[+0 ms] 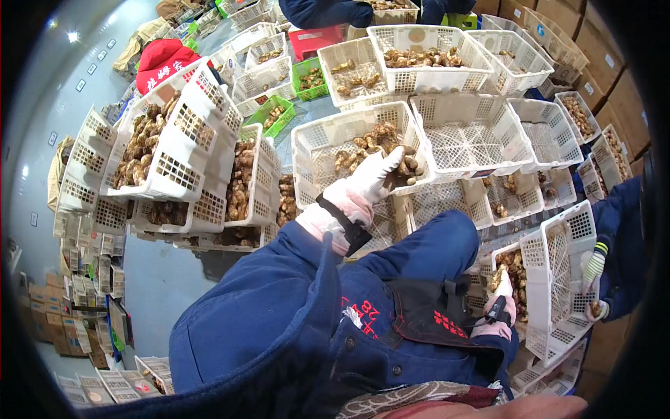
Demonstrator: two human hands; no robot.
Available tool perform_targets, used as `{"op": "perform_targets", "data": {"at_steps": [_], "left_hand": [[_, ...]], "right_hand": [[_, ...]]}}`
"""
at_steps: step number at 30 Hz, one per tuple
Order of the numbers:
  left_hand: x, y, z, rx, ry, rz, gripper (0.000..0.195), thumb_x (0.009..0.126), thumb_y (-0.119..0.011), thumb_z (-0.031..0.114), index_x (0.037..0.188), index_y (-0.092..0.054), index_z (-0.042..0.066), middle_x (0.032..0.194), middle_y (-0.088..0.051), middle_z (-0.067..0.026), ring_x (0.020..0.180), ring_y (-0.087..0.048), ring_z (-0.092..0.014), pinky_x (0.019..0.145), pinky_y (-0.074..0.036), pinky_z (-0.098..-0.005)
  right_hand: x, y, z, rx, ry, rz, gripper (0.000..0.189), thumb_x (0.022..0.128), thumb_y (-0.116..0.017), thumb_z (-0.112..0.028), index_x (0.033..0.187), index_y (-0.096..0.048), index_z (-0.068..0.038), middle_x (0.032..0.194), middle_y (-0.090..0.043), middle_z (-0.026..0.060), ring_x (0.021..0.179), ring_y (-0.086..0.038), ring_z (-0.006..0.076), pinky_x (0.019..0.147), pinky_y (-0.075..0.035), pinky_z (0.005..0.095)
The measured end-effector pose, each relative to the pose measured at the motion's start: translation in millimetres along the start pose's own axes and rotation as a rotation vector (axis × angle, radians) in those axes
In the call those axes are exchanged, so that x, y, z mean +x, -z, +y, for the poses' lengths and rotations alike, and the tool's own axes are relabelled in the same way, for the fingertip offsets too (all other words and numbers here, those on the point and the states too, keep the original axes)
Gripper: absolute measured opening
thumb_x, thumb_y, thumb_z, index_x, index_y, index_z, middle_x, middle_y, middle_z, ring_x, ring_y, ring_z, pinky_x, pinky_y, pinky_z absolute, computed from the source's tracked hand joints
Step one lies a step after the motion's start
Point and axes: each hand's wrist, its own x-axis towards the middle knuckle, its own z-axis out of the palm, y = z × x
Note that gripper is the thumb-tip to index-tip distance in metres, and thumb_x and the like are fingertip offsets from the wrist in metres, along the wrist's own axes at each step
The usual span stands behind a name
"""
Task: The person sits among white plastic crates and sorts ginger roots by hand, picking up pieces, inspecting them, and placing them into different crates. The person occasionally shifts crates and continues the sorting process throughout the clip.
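Note:
My left hand (pixel 378 175), in a pale glove soiled dark at the fingers, is over the right side of a white perforated plastic crate (pixel 316 152). Its fingers curl inward, and what lies inside them is hidden. Beside them in that crate lie knobbly brown mushrooms (pixel 379 137). Low on the right, my right hand (pixel 502 288), also in a pale glove, reaches into a crate of mushrooms (pixel 517 269). A tan mushroom (pixel 494 280) shows against its fingers; whether they grip it is unclear.
Stacked crates filled with mushrooms (pixel 144 141) rise at the left. More white crates (pixel 471 136) stand ahead. At the right edge, a person's gloved hand (pixel 594 267) is at a tilted crate (pixel 562 283). Cardboard boxes (pixel 602 57) line the upper right.

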Motion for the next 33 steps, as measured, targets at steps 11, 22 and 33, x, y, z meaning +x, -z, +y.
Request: {"op": "perform_targets", "data": {"at_steps": [11, 22, 33], "left_hand": [[8, 12, 0, 0.136, 0.092, 0.146, 0.036, 0.096, -0.062, 0.016, 0.126, -0.052, 0.0, 0.101, -0.064, -0.0151, 0.1, -0.066, -0.033, 0.088, -0.058, -0.0437], [3, -3, -18, 0.225, 0.234, 0.083, 0.039, 0.094, -0.066, 0.015, 0.126, -0.051, 0.0, 0.099, -0.063, -0.0126, 0.094, -0.065, -0.028, 0.072, -0.056, -0.033], [24, -138, -161, 0.063, 0.696, -0.561, 0.05, 0.097, -0.059, 0.034, 0.13, -0.052, -0.004, 0.09, -0.065, -0.0078, 0.08, -0.064, -0.023, 0.07, -0.055, -0.0304]], "right_hand": [[-5, -1, -3, -0.06, 0.006, -0.026, 0.039, 0.092, -0.06, -0.049, 0.101, -0.064, -0.012, 0.08, -0.063, 0.0011, 0.062, -0.06, 0.0153, 0.049, -0.043, 0.0285], [3, -5, -5, -0.013, -0.042, -0.065, 0.033, 0.091, -0.069, -0.039, 0.112, -0.067, -0.013, 0.075, -0.061, -0.0025, 0.057, -0.056, 0.0101, 0.045, -0.04, 0.0223], [-163, 21, -21, 0.264, 0.411, -0.011, 0.04, 0.097, -0.06, -0.027, 0.131, -0.057, -0.008, 0.102, -0.069, 0.0063, 0.075, -0.068, 0.0168, 0.056, -0.052, 0.0271]]}}
